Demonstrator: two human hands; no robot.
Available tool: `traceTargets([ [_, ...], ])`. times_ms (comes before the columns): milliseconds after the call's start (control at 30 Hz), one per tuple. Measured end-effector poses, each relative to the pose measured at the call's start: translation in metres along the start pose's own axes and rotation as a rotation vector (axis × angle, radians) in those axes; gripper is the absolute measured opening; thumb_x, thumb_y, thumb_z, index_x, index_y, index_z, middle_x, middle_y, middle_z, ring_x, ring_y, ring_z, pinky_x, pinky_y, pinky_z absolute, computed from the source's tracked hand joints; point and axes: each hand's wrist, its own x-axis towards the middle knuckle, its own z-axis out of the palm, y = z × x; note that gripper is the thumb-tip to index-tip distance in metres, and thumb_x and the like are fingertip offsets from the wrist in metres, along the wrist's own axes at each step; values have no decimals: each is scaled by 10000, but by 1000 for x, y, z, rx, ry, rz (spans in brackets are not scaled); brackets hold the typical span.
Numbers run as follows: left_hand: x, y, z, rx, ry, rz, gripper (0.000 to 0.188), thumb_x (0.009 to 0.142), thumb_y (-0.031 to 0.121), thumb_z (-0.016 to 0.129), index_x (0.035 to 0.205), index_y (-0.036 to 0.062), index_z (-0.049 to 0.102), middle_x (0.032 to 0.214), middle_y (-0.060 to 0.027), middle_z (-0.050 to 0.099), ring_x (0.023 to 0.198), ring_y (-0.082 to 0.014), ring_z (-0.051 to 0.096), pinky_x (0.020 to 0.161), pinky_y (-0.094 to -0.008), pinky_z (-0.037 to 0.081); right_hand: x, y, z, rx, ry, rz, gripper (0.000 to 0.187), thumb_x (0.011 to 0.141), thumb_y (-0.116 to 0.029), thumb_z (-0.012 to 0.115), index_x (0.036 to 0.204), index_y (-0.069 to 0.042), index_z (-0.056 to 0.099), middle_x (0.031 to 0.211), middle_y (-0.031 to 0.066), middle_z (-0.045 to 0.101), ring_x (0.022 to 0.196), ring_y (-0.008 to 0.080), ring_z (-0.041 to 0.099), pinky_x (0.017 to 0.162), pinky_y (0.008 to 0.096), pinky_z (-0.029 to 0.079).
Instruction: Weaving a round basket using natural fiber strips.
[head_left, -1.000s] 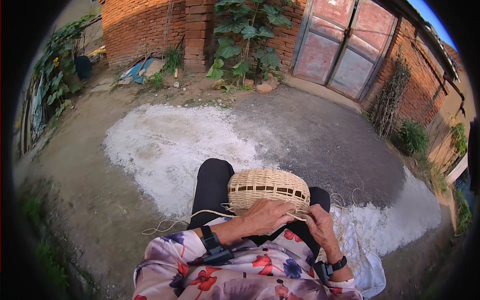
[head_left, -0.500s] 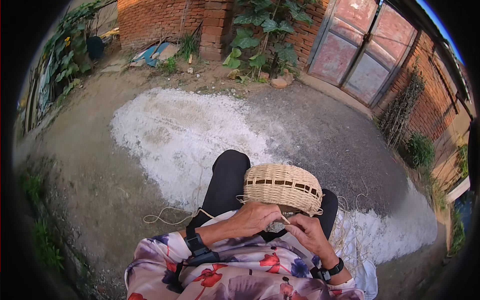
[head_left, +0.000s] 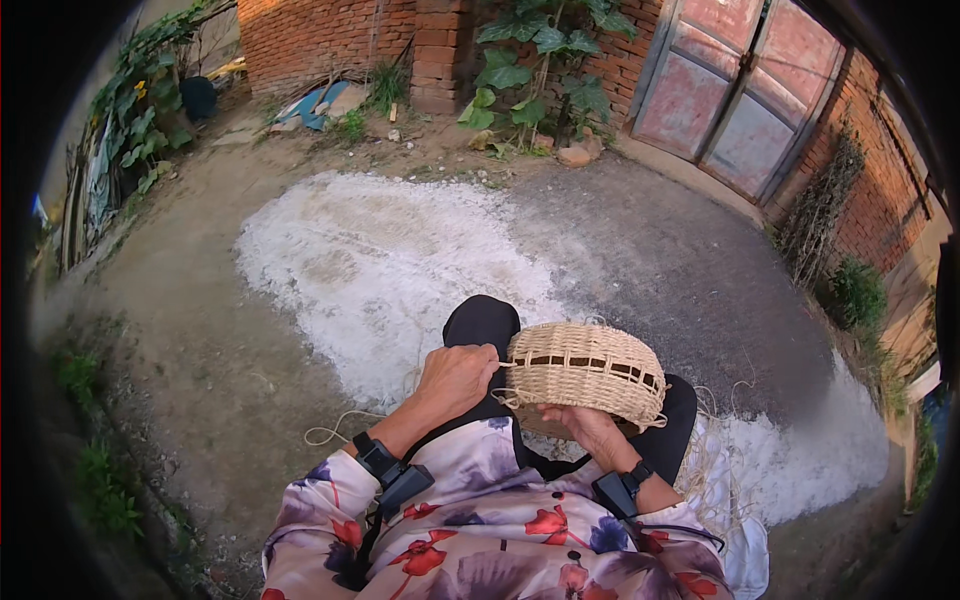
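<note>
A pale woven basket (head_left: 580,385) rests tilted between my knees, with a band of open gaps round its side and loose strand ends at its rim. At the basket's left side, my left hand (head_left: 458,380) is closed, pinching a straw cord (head_left: 508,364) that runs to the weave. My right hand (head_left: 590,430) reaches under the basket's near edge and grips it from below; part of its fingers is hidden by the basket. A loop of cord (head_left: 340,428) trails beside my left forearm.
A tangle of loose straw cord (head_left: 705,465) lies on a white cloth sack (head_left: 742,560) by my right side. White powder (head_left: 390,250) covers part of the ground ahead. Beyond stand a brick wall (head_left: 320,45), a leafy vine (head_left: 545,70) and a metal double door (head_left: 735,95).
My hands have moved apart from the near rim. The left went to the basket's left side, drawing the cord; the right slid under the basket. The trailing loop has shortened.
</note>
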Motion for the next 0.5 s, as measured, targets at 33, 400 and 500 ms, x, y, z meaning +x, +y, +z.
traceTargets([
  [33, 2, 0, 2, 9, 15, 9, 164, 898, 197, 566, 813, 63, 607, 729, -146, 651, 688, -353, 635, 594, -459, 480, 11, 7, -2, 69, -20, -49, 285, 952, -213, 609, 1162, -21, 600, 1091, 133, 659, 947, 236, 634, 793, 389, 532],
  [400, 12, 2, 12, 250, 109, 94, 113, 796, 158, 651, 716, 77, 648, 739, -81, 559, 726, -289, 593, 619, -434, 472, 49, 50, -24, 95, 2, -104, 189, 952, -153, 608, 1108, -49, 591, 1025, 70, 636, 935, 190, 604, 843, 350, 509],
  [500, 14, 1, 22, 282, 122, 141, 82, 783, 153, 671, 722, 98, 677, 766, -53, 541, 789, -249, 546, 656, -401, 436, 54, 57, -31, 91, 41, -94, 175, 954, -146, 606, 1105, -60, 587, 1032, 38, 619, 941, 157, 582, 852, 319, 494],
])
